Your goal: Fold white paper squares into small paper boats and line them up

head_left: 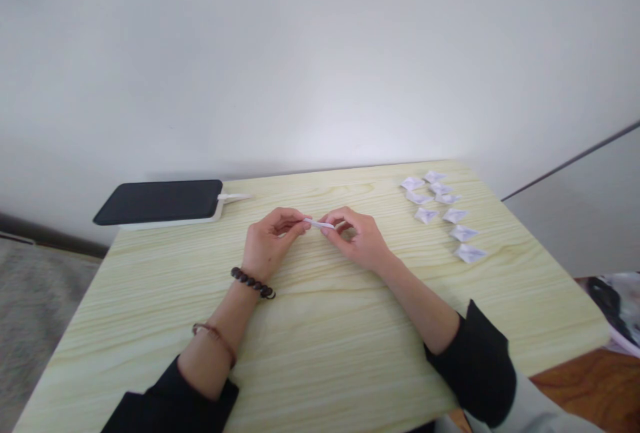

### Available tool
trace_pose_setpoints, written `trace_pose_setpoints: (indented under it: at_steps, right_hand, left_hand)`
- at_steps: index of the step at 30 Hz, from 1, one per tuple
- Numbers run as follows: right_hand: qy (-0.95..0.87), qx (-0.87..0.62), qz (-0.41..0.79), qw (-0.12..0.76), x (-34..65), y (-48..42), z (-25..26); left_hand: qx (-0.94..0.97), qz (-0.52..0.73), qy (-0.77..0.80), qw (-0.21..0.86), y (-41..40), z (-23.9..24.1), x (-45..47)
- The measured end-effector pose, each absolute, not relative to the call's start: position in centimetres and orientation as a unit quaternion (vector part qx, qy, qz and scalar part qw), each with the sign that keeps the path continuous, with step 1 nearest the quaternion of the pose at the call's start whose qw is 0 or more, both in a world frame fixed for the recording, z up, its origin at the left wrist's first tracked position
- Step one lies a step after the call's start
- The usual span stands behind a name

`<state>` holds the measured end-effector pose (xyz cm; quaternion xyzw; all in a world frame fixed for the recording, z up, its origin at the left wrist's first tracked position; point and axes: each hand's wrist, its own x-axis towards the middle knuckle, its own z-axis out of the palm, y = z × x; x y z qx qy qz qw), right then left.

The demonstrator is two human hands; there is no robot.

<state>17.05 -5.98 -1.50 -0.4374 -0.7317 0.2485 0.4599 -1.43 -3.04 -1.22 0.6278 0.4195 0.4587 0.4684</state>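
Your left hand and right hand meet above the middle of the pale wood-grain table, each pinching one end of a thin white folded paper strip. The strip spans the gap between your fingertips, lifted just off the tabletop. Both hands are closed on it. Folded white paper pieces lie well apart at far right; a black tablet sits far left
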Motion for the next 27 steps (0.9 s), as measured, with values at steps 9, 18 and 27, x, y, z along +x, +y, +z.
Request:
trace_pose_setpoints:
  at_steps: [9, 18, 27]
  right_hand:
    - [-0.749, -0.444, 0.185, 0.456, 17.13, -5.83, -1.41]
    - [-0.755, -0.439, 0.171, 0.455, 17.1, -5.82, -1.46]
    - [-0.754, -0.432, 0.165, 0.466, 17.12, -5.76, -1.5]
  left_hand:
    - [0.659, 0.439, 0.429, 0.435, -3.17, -0.87, -1.45]
    - [0.685, 0.443, 0.432, 0.384, -3.19, -0.92, -1.48]
    - [0.703, 0.432, 0.423, 0.375, -3.25, -0.68, -1.46]
